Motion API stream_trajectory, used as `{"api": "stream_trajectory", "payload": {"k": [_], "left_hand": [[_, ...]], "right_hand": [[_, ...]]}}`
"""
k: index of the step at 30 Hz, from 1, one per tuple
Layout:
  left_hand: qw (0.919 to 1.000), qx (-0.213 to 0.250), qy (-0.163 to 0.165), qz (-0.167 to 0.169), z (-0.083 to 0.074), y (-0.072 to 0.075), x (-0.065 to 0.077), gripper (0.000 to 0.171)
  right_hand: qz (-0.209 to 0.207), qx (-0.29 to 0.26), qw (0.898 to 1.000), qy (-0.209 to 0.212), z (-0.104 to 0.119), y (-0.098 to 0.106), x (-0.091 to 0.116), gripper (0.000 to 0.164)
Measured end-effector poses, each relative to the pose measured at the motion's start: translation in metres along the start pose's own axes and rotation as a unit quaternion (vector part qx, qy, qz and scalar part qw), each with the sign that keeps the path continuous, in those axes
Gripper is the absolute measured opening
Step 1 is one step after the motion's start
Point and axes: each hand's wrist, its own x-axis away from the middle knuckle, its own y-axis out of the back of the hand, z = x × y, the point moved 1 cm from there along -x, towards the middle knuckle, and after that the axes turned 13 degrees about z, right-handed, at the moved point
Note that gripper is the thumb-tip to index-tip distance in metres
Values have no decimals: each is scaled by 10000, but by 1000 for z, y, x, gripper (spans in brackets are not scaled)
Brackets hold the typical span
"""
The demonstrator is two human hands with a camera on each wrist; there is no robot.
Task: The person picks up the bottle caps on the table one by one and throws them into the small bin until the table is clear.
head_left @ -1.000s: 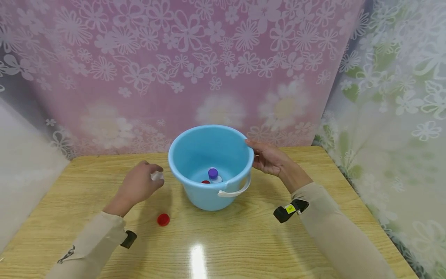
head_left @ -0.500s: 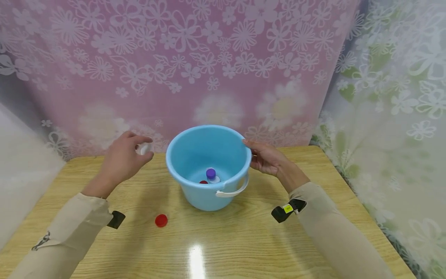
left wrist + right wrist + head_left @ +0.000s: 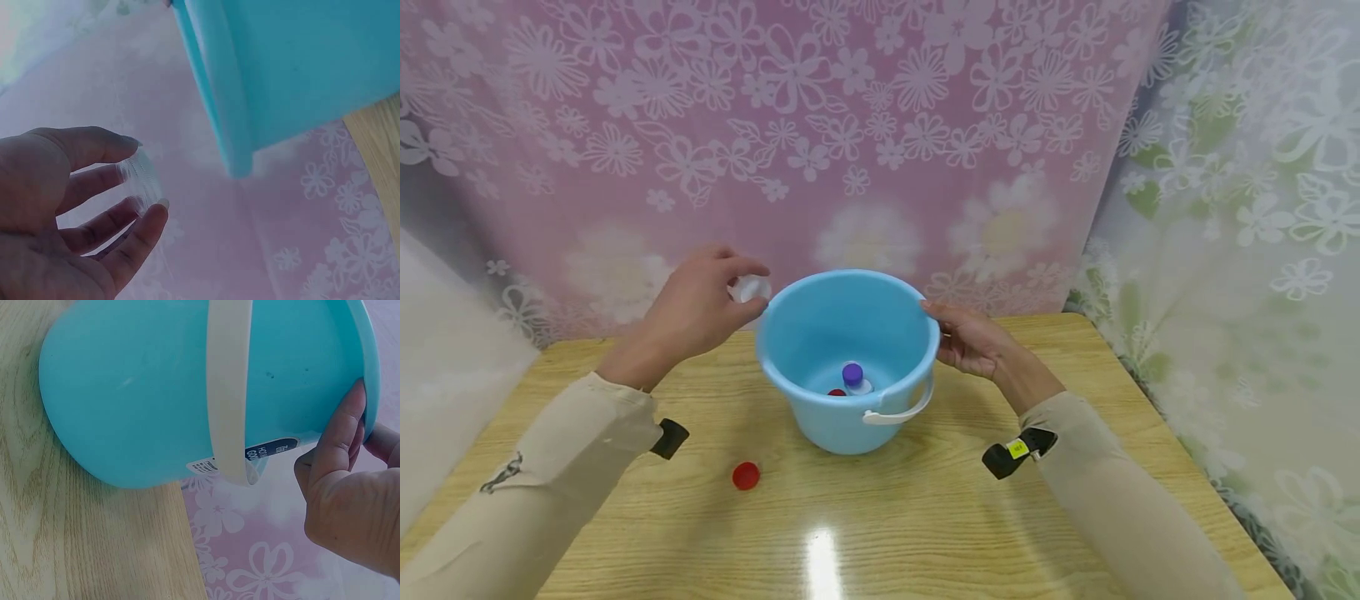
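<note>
My left hand (image 3: 696, 302) is raised just left of the bucket rim and pinches a translucent whitish cap (image 3: 750, 289) between thumb and fingers. Fine ridges run round the side of that cap (image 3: 141, 178) in the left wrist view. A light blue bucket (image 3: 827, 421) stands upright on the table, its white handle (image 3: 901, 415) hanging down at the front right. At the bucket's right side my right hand (image 3: 973, 340) grips the rim, as the right wrist view also shows. Inside lie a purple cap (image 3: 852, 374), a whitish piece (image 3: 861, 387) and a red cap (image 3: 837, 392), partly hidden by the near wall.
Another red cap (image 3: 746, 476) lies on the wooden table (image 3: 925, 533), in front of the bucket and to its left. A pink flowered curtain (image 3: 865, 183) hangs close behind the table. More flowered cloth (image 3: 1240, 250) hangs along the right side.
My left hand has risen from low beside the bucket, swung out left, then come back right to the rim, with the cap held throughout. My right hand stays on the bucket.
</note>
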Motion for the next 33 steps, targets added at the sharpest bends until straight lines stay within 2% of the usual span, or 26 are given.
{"api": "stream_trajectory", "payload": {"k": [4, 9, 14, 22, 28, 33], "left_hand": [[9995, -243, -183, 77, -14, 1, -11, 33], [9984, -513, -191, 145, -28, 3, -28, 35], [9974, -507, -189, 483, -38, 0, -42, 36], [9929, -522, -512, 934, -48, -5, -61, 36], [9847, -722, -706, 1422, -47, -20, -71, 36], [9752, -880, -843, 1847, -44, -37, -74, 37]], "right_hand": [[-6, -61, 10000, 2, 1, 1, 1, 42], [-30, -112, 9999, 23, 1, 1, 1, 41], [21, -141, 9999, 31, 0, 0, 0, 41], [30, -119, 9999, 56, -1, 2, 0, 41], [7, -105, 9999, 82, -1, 3, 0, 39], [22, -116, 9999, 80, -1, 3, 1, 41]]}}
